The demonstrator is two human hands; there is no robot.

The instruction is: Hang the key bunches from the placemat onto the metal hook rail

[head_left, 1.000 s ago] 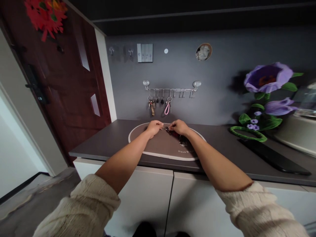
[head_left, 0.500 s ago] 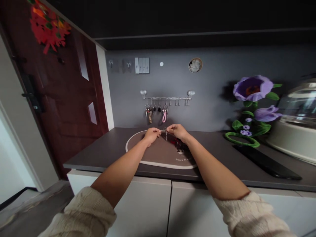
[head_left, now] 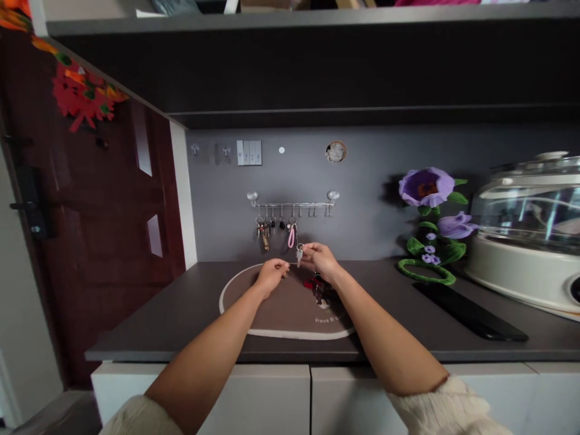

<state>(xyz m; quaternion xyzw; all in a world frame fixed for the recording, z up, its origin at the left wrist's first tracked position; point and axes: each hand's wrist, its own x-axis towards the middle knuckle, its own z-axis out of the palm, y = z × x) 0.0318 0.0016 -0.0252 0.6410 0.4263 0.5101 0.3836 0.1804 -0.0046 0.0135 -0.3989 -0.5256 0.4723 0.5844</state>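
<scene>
My right hand (head_left: 319, 260) pinches a ring with keys (head_left: 299, 255) that hang below my fingertips, just under the hook rail. To its left, my left hand (head_left: 272, 275) is closed in a pinch above the mat; something small and brownish shows at its fingertips, too small to name. Both hands are over a brown rounded mat (head_left: 272, 314) with a pale border. Dark and red items (head_left: 317, 287) lie on the mat, partly hidden behind my right wrist. On the wall, a metal hook rail (head_left: 294, 205) carries several key bunches (head_left: 263, 232), one with a pink strap (head_left: 291, 236).
Purple plush flowers (head_left: 426, 187) with a green ring base stand at the right. A long black object (head_left: 471, 311) lies before them, near a white appliance with a clear cover (head_left: 521, 260). A dark shelf (head_left: 317, 72) overhangs the counter (head_left: 154, 314). A reddish door (head_left: 104, 241) is at left.
My right hand has lifted the keys toward the rail and away from my left hand. My left hand stays low over the mat. The head view has tilted up.
</scene>
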